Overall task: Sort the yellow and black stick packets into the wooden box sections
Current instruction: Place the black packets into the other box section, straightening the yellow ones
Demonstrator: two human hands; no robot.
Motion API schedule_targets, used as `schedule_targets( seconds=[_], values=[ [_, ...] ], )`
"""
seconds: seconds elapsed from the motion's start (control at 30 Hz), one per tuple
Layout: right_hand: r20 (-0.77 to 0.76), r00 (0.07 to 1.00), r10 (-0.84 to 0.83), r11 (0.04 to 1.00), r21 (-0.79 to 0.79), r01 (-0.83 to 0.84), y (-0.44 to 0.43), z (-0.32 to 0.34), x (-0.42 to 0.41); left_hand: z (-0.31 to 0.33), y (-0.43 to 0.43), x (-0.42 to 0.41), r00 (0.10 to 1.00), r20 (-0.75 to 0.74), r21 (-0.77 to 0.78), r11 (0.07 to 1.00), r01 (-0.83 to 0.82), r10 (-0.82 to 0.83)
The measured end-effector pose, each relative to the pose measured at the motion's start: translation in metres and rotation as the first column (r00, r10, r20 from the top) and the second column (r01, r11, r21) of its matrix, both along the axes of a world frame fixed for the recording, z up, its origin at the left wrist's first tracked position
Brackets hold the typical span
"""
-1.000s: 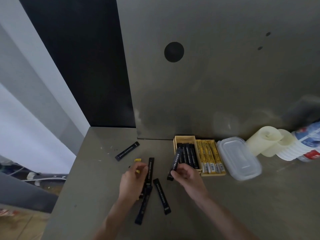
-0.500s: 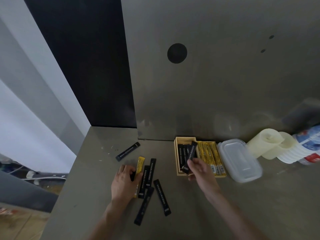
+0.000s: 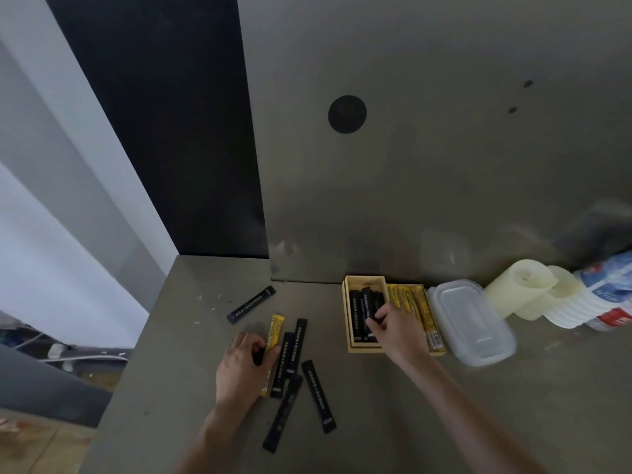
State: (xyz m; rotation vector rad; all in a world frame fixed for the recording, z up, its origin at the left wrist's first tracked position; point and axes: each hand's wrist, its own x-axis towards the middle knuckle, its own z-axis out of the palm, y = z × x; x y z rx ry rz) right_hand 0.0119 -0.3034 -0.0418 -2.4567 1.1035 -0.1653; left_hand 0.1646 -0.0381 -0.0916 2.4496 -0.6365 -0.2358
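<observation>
The wooden box (image 3: 364, 278) stands at the back of the table, with black stick packets (image 3: 357, 314) in its left section and yellow ones (image 3: 419, 304) in its right. My right hand (image 3: 395, 331) is over the box and pinches a black packet (image 3: 372, 307) down in the left section. My left hand (image 3: 239, 366) rests on the loose pile, its fingers curled round a black packet (image 3: 258, 354) beside a yellow packet (image 3: 275, 333). Several more black packets (image 3: 319, 395) lie loose around it, and one (image 3: 251, 304) lies apart at the back left.
A clear lidded plastic container (image 3: 473, 325) sits just right of the box. Cream rolls (image 3: 521, 285) and a stack of white cups (image 3: 574, 304) lie further right against the wall. The table's left edge (image 3: 136, 340) drops off close to the pile.
My right hand carried a black packet from the pile to the box's left section and lowered it in. My left hand settled onto the pile and closed on a black packet.
</observation>
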Motion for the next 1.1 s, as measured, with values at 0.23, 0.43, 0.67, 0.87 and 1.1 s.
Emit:
schedule_targets(
  seconds=[0.23, 0.43, 0.67, 0.87, 1.1],
  values=[
    [-0.011, 0.995, 0.102, 0.994, -0.035, -0.102, -0.002, -0.005, -0.006, 0.001, 0.001, 0.001, 1.0, 0.002, -0.001, 1.0, -0.001, 0.001],
    [0.084, 0.989, 0.121, 0.99, -0.08, -0.115, 0.001, -0.005, -0.014, 0.01, -0.001, 0.015, 0.991, -0.111, -0.1, 0.991, -0.086, 0.075],
    [0.096, 0.989, 0.111, 0.993, -0.058, -0.106, 0.002, -0.007, -0.015, 0.019, -0.008, 0.061, 0.985, 0.016, -0.026, 0.985, -0.173, 0.173],
    [0.092, 0.988, 0.125, 0.989, -0.091, -0.116, 0.006, -0.006, -0.016, 0.013, -0.009, 0.081, 0.992, -0.046, 0.072, 0.991, -0.116, 0.12],
    [0.109, 0.986, 0.126, 0.988, -0.098, -0.115, 0.005, -0.012, -0.016, 0.023, -0.007, 0.044, 0.987, -0.11, -0.079, 0.988, -0.129, 0.12]
  ],
)
